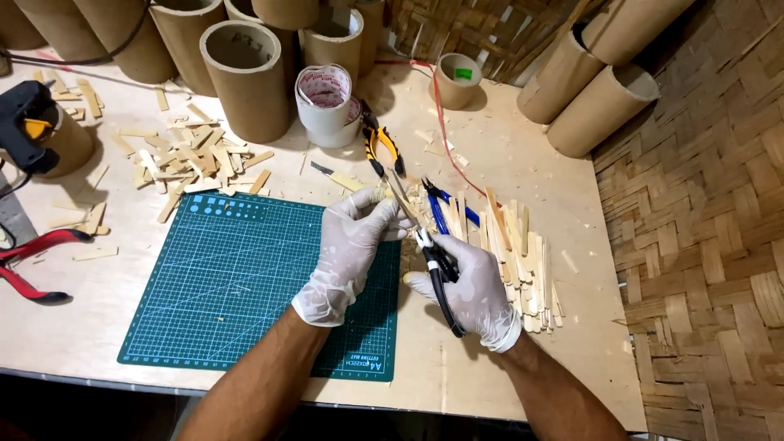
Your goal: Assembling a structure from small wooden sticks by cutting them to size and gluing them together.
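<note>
Both hands wear white gloves. My left hand [347, 249] pinches a thin wooden stick [398, 194] above the right edge of the green cutting mat [229, 278]. My right hand [474, 290] grips black-handled cutting pliers [437, 273], whose jaws meet the stick near its lower end. A pile of wooden sticks [523, 253] lies just right of my hands. Blue-handled pliers [437, 208] rest behind the stick.
Cut stick pieces [184, 163] are scattered behind the mat. Cardboard tubes [245, 77] stand along the back, with a white tape roll [327, 102] and yellow-handled pliers [382, 147]. A glue gun [28, 122] and red-handled tool [33, 261] lie left. Woven wall [710, 229] at right.
</note>
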